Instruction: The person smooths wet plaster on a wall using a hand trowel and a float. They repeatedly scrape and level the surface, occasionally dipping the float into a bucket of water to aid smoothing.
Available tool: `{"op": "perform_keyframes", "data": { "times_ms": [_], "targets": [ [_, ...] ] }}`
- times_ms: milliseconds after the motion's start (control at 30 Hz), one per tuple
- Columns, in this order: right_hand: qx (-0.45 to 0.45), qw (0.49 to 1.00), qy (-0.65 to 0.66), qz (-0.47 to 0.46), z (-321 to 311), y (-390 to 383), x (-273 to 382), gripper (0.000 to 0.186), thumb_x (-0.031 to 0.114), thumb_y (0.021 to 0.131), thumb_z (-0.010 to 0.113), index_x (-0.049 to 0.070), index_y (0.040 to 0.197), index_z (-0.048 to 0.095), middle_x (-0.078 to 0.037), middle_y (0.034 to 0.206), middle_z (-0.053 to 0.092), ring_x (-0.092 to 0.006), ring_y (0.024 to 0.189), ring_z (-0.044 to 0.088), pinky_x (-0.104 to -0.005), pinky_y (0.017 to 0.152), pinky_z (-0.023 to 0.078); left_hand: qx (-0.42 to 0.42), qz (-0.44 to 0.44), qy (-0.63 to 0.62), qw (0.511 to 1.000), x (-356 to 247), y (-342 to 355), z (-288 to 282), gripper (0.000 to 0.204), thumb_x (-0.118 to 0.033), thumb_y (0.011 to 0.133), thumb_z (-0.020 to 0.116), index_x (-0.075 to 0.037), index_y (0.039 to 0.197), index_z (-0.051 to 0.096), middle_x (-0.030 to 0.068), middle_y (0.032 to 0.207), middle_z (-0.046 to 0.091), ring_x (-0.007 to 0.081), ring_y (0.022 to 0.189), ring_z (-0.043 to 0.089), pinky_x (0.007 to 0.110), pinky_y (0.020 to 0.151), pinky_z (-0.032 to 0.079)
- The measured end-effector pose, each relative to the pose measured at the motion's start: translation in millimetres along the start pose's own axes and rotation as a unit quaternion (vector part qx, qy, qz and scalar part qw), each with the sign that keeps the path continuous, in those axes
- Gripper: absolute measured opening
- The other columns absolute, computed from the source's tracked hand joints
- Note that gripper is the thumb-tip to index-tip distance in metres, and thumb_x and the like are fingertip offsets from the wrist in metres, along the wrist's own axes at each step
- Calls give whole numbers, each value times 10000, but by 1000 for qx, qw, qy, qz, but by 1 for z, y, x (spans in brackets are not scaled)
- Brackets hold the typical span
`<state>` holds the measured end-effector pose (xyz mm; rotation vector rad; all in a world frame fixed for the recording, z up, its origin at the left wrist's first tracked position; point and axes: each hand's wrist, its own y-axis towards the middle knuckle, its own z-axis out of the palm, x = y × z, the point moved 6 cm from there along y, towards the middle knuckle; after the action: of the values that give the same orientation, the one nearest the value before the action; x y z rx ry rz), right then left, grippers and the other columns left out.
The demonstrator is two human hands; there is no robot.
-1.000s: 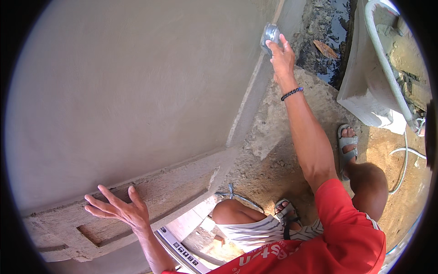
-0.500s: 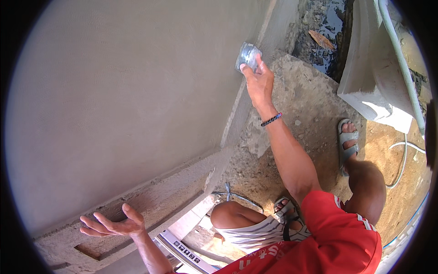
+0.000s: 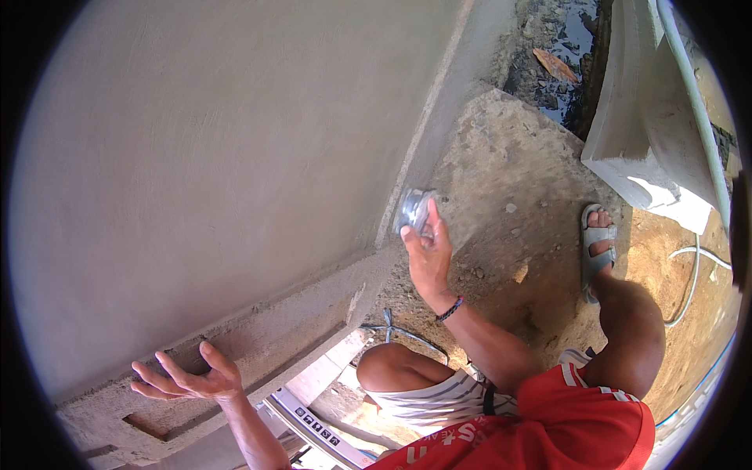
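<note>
Right hand (image 3: 428,254) is closed around a small clear plastic cup (image 3: 413,211), pressing it against the vertical edge strip of the grey plastered wall (image 3: 219,157), just past 12 o'clock of the knuckles. A dark bracelet (image 3: 450,309) circles that wrist. Left hand (image 3: 192,380) sits at 8 o'clock of the view, fingers spread and empty, palm hovering at the rough concrete ledge (image 3: 298,325). At 3 o'clock, a grey sandal (image 3: 595,251) rests on sandy ground (image 3: 509,180).
</note>
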<state>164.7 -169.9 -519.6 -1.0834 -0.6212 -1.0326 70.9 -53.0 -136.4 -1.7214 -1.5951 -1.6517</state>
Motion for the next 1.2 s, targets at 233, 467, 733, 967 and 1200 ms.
{"op": "perform_keyframes", "data": {
  "times_ms": [233, 467, 733, 967, 1200],
  "targets": [
    [-52, 991, 18, -123, -23, 192, 134, 732, 201, 848, 645, -106, 1402, 279, -283, 1374, 394, -307, 1279, 420, -358, 1051, 361, -26, -2, -23, 999, -2, 8, 3, 588, -476, 880, 565, -128, 1340, 454, 146, 1451, 357, 358, 1400, 179, 609, 1100, 178],
    [-36, 996, -7, -87, 25, 127, 64, 725, 204, 865, 620, -68, 1428, 252, -247, 1332, 401, -338, 1263, 407, -396, 1058, 347, -31, -8, -36, 999, -2, 3, 1, 533, -451, 867, 583, -113, 1276, 529, 155, 1426, 393, 354, 1391, 206, 614, 1098, 174],
    [66, 980, 171, 84, 23, -36, -18, 794, 215, 861, 650, 7, 1476, 193, -79, 1151, 450, -174, 1066, 461, -348, 940, 424, -46, -7, -51, 998, 3, -2, 2, 478, -450, 855, 600, -117, 1198, 600, 167, 1392, 434, 357, 1383, 230, 611, 1102, 176],
    [78, 965, 185, 166, 29, -29, -42, 789, 124, 859, 624, 23, 1488, 158, 2, 1075, 524, -97, 992, 514, -341, 863, 459, -53, -26, -57, 997, 10, -7, 2, 404, -428, 857, 587, -148, 1145, 623, 171, 1372, 455, 343, 1387, 235, 593, 1110, 169],
    [84, 979, 101, 153, 37, -32, -43, 852, 153, 814, 698, 39, 1487, 188, 7, 1042, 534, -109, 972, 516, -317, 855, 435, -53, -46, -84, 994, 9, -11, 3, 375, -370, 834, 592, -138, 1125, 637, 205, 1346, 471, 365, 1379, 243, 579, 1108, 185]
  ]
}}
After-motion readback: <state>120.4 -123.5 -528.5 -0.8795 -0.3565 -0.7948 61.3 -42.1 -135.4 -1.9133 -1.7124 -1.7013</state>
